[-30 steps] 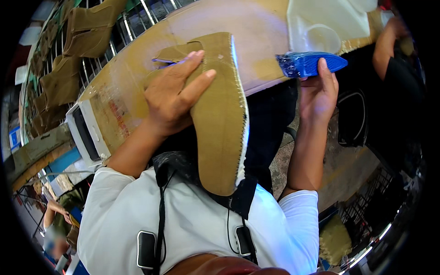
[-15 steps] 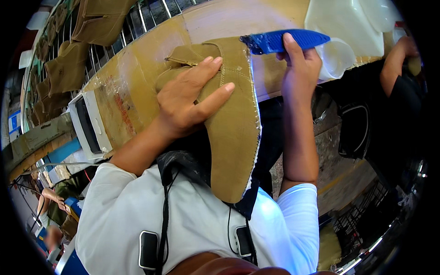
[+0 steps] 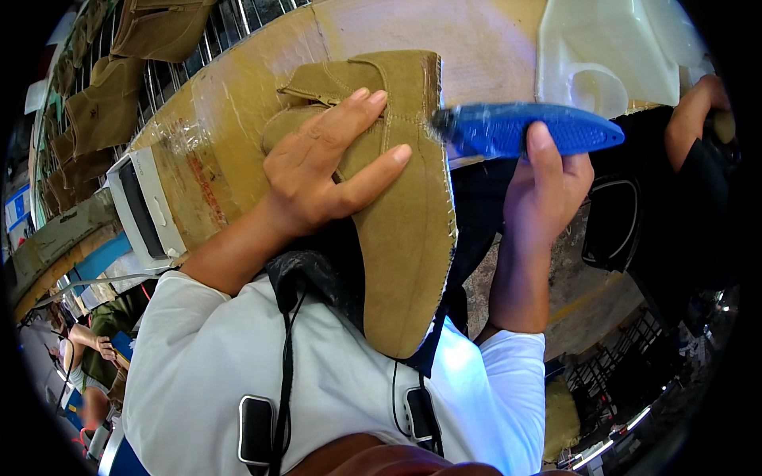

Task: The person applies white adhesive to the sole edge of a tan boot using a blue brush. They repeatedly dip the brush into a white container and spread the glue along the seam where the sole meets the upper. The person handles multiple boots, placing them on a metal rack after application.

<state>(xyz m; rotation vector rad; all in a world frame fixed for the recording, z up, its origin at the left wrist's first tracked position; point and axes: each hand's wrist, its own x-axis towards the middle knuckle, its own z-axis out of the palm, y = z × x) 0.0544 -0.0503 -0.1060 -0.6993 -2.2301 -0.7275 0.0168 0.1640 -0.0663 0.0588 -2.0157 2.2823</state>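
Two hands busy, both ours. Left hand (image 3: 321,178) clamped over tan suede boot upper (image 3: 397,214), fingers spread across it, toe end against our chest. Right hand (image 3: 548,194) gripping blue brush (image 3: 528,129), bristle tip touching upper's edge. Beyond hands: glue-stained workbench (image 3: 476,47), white plastic container (image 3: 611,55); left, rack with more tan uppers (image 3: 95,119).
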